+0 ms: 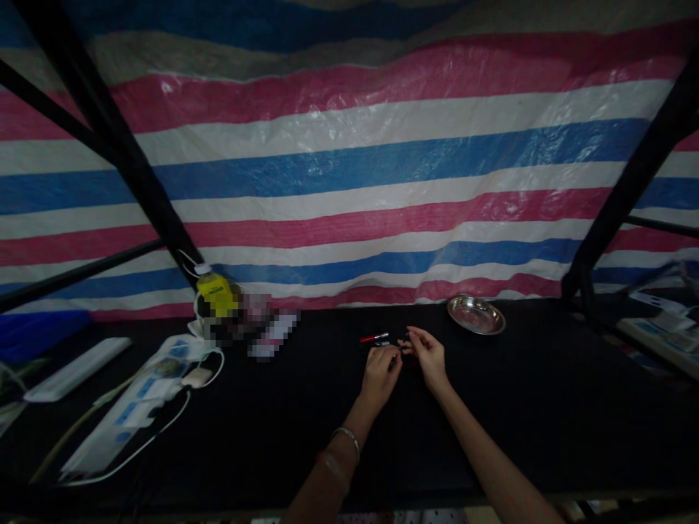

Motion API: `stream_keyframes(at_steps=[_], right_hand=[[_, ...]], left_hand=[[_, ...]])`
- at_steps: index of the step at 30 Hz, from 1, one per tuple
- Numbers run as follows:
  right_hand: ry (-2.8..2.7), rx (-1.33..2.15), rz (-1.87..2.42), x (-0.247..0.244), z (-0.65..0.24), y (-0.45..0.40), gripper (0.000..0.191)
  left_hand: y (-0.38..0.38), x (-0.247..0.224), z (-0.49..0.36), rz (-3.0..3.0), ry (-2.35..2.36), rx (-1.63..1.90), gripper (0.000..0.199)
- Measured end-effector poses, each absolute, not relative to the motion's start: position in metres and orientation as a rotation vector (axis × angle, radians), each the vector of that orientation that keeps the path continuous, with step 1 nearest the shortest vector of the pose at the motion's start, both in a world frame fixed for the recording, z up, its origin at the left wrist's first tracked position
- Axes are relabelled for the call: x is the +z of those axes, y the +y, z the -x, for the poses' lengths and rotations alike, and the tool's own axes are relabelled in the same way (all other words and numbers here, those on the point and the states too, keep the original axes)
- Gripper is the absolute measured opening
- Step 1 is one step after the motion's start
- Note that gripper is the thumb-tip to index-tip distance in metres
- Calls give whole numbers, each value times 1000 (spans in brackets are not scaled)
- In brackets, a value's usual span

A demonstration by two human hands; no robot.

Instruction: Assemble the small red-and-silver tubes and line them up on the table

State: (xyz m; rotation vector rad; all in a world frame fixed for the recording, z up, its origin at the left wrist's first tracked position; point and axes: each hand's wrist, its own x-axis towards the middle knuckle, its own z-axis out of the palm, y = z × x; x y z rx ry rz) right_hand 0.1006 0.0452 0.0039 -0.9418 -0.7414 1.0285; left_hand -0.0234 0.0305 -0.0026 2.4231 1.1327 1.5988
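Note:
Over the middle of the black table, my left hand has its fingers bent and pressed together around something small and dark that I cannot make out. Close on its right, my right hand pinches with thumb and fingertips; what lies between them is too small to name. The fingertips of both hands nearly meet. Just beyond my left hand lies a small red tool with a silvery end. A round metal dish stands farther back, to the right of my hands.
On the left lie a white power strip with plugs and cables and a long white box. A yellow bottle stands at the back left near blurred items. Black frame posts rise on both sides before a striped sheet.

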Motion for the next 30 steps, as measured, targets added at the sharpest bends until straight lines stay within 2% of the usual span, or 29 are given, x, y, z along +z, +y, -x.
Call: stream_keyframes(at_steps=[9,17,30], right_hand=[[-884,978,952,8,-98,38,38],[-1145,704,998,6,-101,31,27],[-1462,353,971,1,-103,25,25]], left_hand=[[32,-4,24,-2369,1185,1595,12],[33,-6,23,-2435,1209,1445,10],[36,-11,23,-2567,1241,1259,13]])
